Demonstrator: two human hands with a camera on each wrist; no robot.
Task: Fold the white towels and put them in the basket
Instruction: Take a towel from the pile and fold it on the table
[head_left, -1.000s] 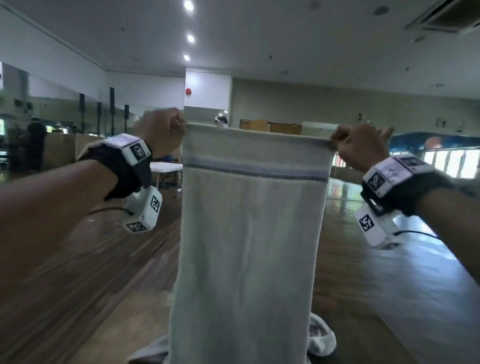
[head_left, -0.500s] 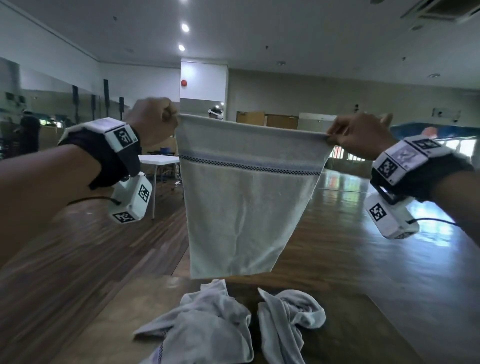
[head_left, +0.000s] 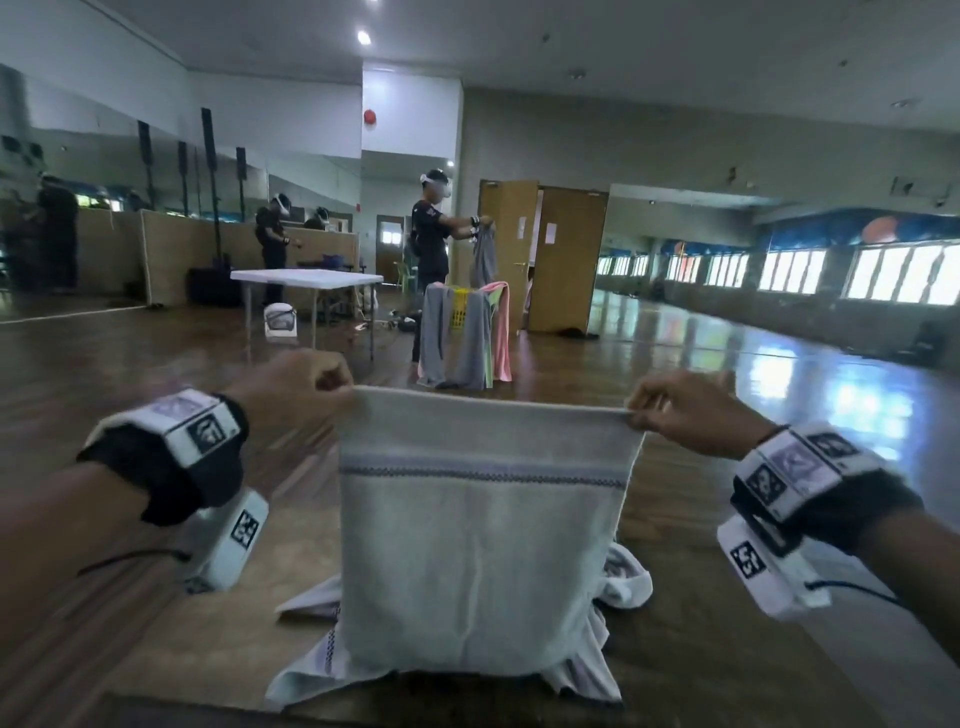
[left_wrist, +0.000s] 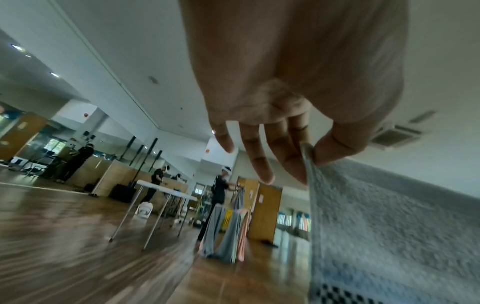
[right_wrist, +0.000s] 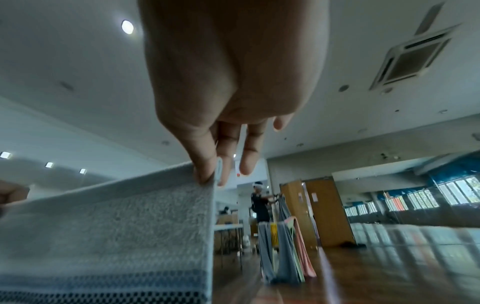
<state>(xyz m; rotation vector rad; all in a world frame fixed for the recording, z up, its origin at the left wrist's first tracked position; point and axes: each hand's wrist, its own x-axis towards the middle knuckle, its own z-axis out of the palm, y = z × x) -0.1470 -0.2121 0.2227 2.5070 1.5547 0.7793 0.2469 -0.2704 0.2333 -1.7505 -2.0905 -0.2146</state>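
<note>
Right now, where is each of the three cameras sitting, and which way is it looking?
Head: on the head, facing forward and down at the white towel held over the table; shows left hand, right hand, both forearms.
Left wrist: looks along the left hand at thumb and fingers pinching the towel corner.
Right wrist: looks along the right hand pinching the other corner.
Shared: all three see the towel and a distant person beside a draped yellow basket.

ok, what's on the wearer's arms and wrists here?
Bare forearms, no sleeves. The left wrist and right wrist each carry a black strap with white square-code marker plates. Under each hangs a white camera pod, also coded, trailing a thin black cable.
</note>
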